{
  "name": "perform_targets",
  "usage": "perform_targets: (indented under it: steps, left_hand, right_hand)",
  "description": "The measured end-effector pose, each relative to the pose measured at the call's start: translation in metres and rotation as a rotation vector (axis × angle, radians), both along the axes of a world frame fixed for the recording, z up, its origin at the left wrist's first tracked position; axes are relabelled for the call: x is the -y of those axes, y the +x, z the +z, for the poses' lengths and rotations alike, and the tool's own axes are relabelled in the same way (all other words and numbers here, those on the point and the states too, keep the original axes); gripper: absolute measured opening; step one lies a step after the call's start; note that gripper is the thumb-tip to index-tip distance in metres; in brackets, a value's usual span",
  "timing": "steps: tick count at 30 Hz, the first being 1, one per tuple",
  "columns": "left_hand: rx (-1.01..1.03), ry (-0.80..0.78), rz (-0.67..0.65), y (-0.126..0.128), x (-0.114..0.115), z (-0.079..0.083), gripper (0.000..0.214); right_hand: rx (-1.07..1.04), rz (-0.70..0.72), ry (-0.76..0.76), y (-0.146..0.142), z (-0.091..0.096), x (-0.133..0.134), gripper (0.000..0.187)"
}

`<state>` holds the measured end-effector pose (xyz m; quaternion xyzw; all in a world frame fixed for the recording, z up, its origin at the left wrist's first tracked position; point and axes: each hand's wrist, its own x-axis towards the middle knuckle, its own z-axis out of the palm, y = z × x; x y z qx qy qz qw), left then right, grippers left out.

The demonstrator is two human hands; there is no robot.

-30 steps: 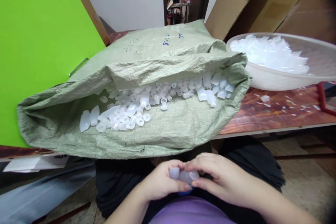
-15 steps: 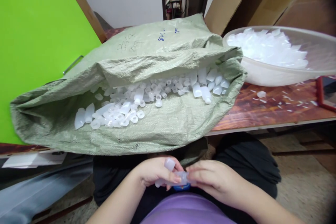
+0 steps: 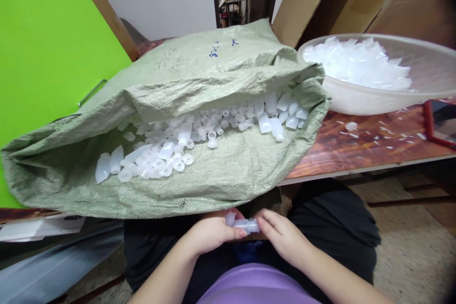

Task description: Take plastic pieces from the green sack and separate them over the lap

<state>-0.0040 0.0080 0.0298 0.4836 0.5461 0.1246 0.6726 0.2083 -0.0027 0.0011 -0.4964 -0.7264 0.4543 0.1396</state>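
We wear a purple top (image 3: 256, 287) (only its front shows) and black trousers (image 3: 331, 218); our forearms are bare, without sleeves, rings or watch.

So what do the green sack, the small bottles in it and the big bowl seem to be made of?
Green sack: apparently woven plastic fabric, matte, with a fine weave grain and stiff creases. Small bottles: likely soft moulded plastic, milky and translucent; the piece held between the hands looks the same. Big bowl: thin translucent plastic, slightly glossy; its contents show through the wall.
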Motion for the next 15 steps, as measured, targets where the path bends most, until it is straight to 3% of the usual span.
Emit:
perform_targets:
  steps: [2, 6, 10, 12, 15]
  left_hand:
    - [0.004, -0.015, 0.001, 0.0, 0.0, -0.001, 0.035]
    - [0.004, -0.011, 0.04, 0.0, -0.001, 0.0, 0.034]
    - [0.014, -0.01, 0.031, -0.003, -0.002, -0.002, 0.038]
    - [-0.027, -0.01, -0.002, -0.005, -0.001, -0.003, 0.04]
    - [-0.112, 0.026, -0.039, -0.009, 0.002, -0.003, 0.041]
  right_hand:
    - [-0.036, 0.012, 0.072, -0.002, -0.002, 0.0, 0.039]
    - [-0.054, -0.014, -0.125, -0.006, -0.004, 0.0, 0.046]
    - [-0.107, 0.031, 0.046, -0.009, -0.009, 0.001, 0.033]
    - [-0.177, 0.007, -0.091, -0.013, -0.013, 0.003, 0.031]
    - [-0.295, -0.095, -0.335, -0.023, -0.02, 0.005, 0.047]
